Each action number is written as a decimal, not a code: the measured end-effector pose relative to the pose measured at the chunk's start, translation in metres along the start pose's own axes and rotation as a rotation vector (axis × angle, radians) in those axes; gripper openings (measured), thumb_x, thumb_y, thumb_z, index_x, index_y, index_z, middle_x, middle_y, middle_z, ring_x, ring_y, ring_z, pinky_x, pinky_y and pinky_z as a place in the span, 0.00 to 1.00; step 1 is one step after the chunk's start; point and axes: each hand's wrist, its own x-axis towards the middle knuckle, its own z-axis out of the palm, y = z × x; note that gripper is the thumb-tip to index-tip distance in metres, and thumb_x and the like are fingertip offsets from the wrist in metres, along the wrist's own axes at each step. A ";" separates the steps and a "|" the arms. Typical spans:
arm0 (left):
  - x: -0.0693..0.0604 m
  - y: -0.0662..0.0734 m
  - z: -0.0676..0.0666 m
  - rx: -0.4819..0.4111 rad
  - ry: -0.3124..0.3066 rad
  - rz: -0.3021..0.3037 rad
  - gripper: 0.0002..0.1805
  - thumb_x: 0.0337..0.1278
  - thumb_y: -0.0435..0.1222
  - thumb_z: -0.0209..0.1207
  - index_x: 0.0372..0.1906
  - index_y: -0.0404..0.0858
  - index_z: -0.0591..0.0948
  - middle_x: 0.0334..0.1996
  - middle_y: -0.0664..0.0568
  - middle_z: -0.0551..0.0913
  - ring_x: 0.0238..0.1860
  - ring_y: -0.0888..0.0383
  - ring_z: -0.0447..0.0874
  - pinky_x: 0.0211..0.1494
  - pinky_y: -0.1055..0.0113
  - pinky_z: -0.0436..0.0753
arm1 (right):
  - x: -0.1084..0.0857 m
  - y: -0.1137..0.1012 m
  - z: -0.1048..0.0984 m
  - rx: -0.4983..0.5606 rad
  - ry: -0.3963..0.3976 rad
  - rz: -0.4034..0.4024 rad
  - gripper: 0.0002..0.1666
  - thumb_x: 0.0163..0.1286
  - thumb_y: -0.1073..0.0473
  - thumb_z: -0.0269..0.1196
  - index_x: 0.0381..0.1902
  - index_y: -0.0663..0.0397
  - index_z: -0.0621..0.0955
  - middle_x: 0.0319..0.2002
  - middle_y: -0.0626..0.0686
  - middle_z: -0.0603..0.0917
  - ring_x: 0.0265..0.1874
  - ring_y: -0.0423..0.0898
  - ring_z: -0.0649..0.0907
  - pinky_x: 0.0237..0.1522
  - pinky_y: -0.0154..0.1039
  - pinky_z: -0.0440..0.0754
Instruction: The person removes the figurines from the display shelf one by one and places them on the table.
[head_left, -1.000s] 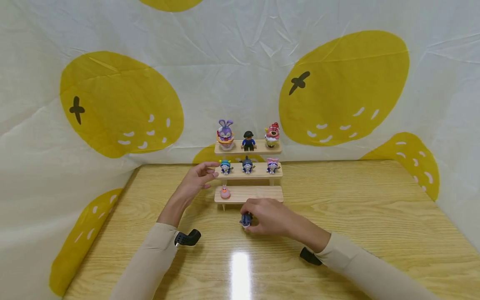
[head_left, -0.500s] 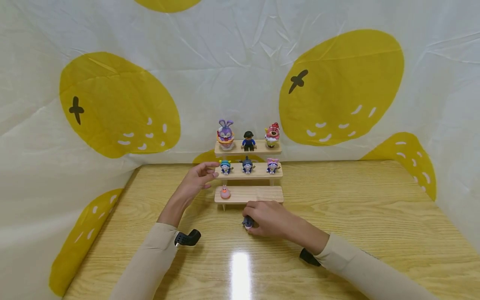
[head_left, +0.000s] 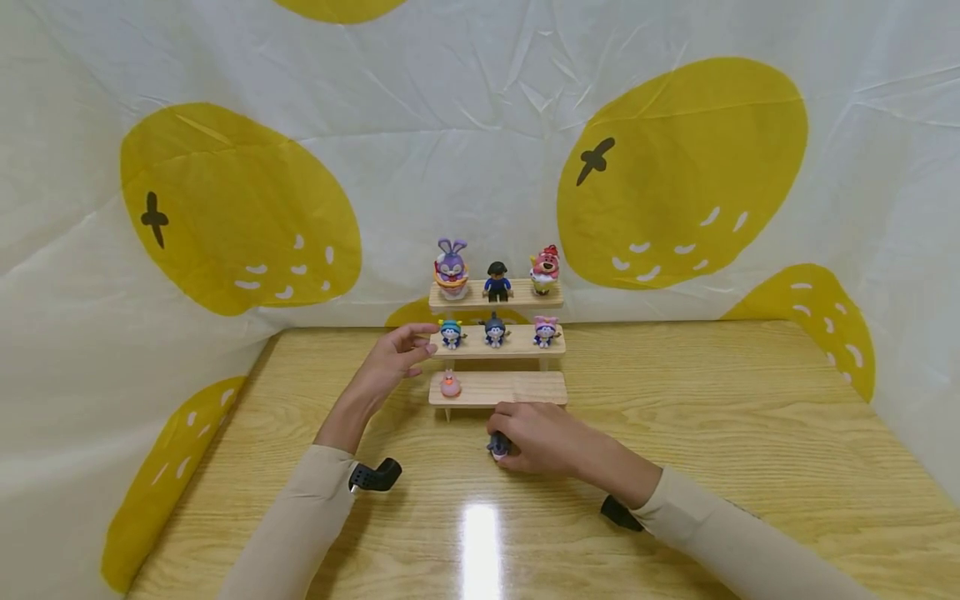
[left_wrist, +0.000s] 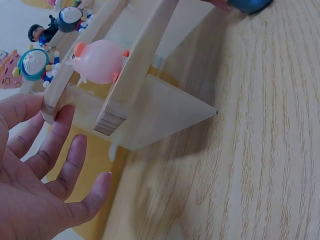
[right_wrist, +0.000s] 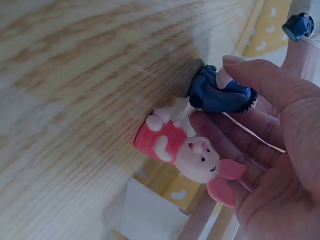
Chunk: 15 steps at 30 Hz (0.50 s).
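A three-step wooden display stand [head_left: 517,387] sits at the table's middle. My left hand [head_left: 384,358] is at the left end of its middle step; in the left wrist view, finger and thumb lie on either side of the board's end. In front of the stand, my right hand [head_left: 543,437] pinches a blue-grey donkey figurine [right_wrist: 220,95] at the tabletop. Beside it, under my fingers, a pink piglet figurine [right_wrist: 185,145] stands on the table, hidden in the head view. A round pink figurine [left_wrist: 100,61] with orange feet occupies the lowest step's left end.
The middle step bears three small blue figurines, one of them in a teal hat [head_left: 451,334]. On the top step stand a purple rabbit [head_left: 452,271], a dark-haired toy person [head_left: 497,283] and a red bear [head_left: 545,271]. A patterned cloth [head_left: 465,150] hangs behind the table.
My right hand has shifted slightly right with the donkey figurine, which has turned a little. My left hand has stayed at the stand.
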 end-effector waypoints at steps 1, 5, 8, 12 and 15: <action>0.000 0.000 0.000 0.000 0.000 -0.001 0.21 0.72 0.40 0.61 0.66 0.45 0.77 0.52 0.49 0.76 0.57 0.49 0.75 0.65 0.42 0.72 | 0.000 0.000 0.000 0.002 -0.002 0.000 0.18 0.65 0.49 0.73 0.48 0.51 0.85 0.45 0.49 0.84 0.38 0.41 0.82 0.40 0.37 0.83; 0.001 -0.001 0.000 0.004 0.000 -0.004 0.21 0.72 0.41 0.61 0.66 0.45 0.77 0.52 0.48 0.76 0.58 0.48 0.74 0.65 0.42 0.73 | 0.000 0.001 0.000 0.008 -0.008 -0.002 0.18 0.65 0.49 0.73 0.49 0.50 0.85 0.46 0.49 0.84 0.39 0.41 0.82 0.41 0.37 0.83; 0.001 -0.001 0.000 0.004 0.002 -0.007 0.21 0.72 0.41 0.61 0.66 0.46 0.77 0.52 0.48 0.76 0.59 0.47 0.74 0.65 0.42 0.72 | 0.000 0.001 0.000 0.012 -0.009 -0.005 0.18 0.65 0.50 0.73 0.49 0.50 0.85 0.45 0.49 0.84 0.39 0.40 0.82 0.40 0.36 0.83; 0.001 0.000 0.000 0.002 0.006 -0.015 0.20 0.72 0.41 0.61 0.65 0.47 0.78 0.52 0.48 0.76 0.61 0.43 0.74 0.66 0.41 0.72 | 0.000 0.002 -0.001 0.022 -0.015 -0.003 0.19 0.65 0.49 0.73 0.49 0.50 0.85 0.45 0.49 0.84 0.38 0.40 0.82 0.40 0.35 0.83; 0.002 0.001 0.001 0.006 0.014 -0.017 0.19 0.71 0.40 0.61 0.64 0.47 0.79 0.52 0.48 0.77 0.62 0.41 0.74 0.65 0.41 0.71 | 0.000 0.002 -0.003 0.032 -0.026 0.005 0.21 0.65 0.48 0.72 0.51 0.50 0.85 0.47 0.49 0.84 0.39 0.40 0.82 0.41 0.35 0.83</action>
